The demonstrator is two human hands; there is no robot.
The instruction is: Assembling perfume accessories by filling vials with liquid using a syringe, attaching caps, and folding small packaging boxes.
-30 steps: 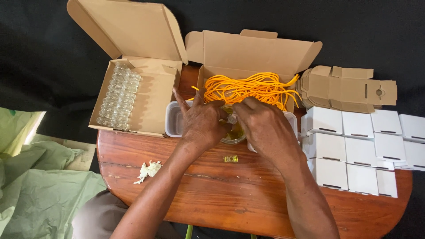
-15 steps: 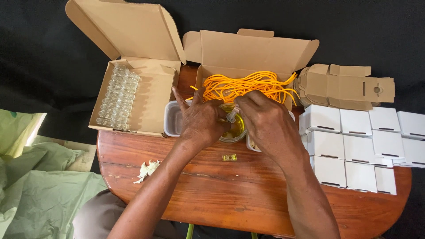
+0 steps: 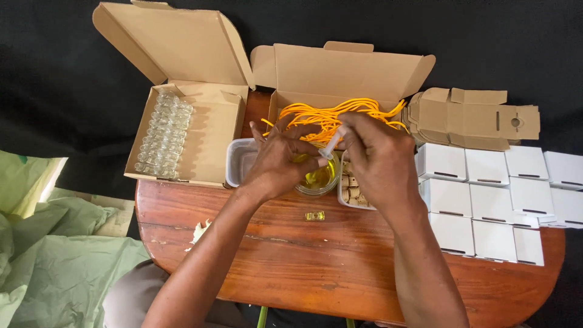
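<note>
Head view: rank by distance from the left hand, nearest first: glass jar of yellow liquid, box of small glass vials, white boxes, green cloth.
1. Glass jar of yellow liquid: right beside the left hand, near the table's middle.
2. Box of small glass vials: off to the left, lid open.
3. White boxes at right and green cloth at lower left: too close to call.

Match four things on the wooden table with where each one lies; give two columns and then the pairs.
Things:
1. small clear glass vials
2. bundle of orange cords
3. small white cardboard boxes
4. tiny filled yellow vial

Places:
A. alone on the bare wood, between the forearms
B. in rows at the table's right end
C. in the open brown box at far left
D. in the open brown box in the middle

Pairs: 1-C, 2-D, 3-B, 4-A
</note>
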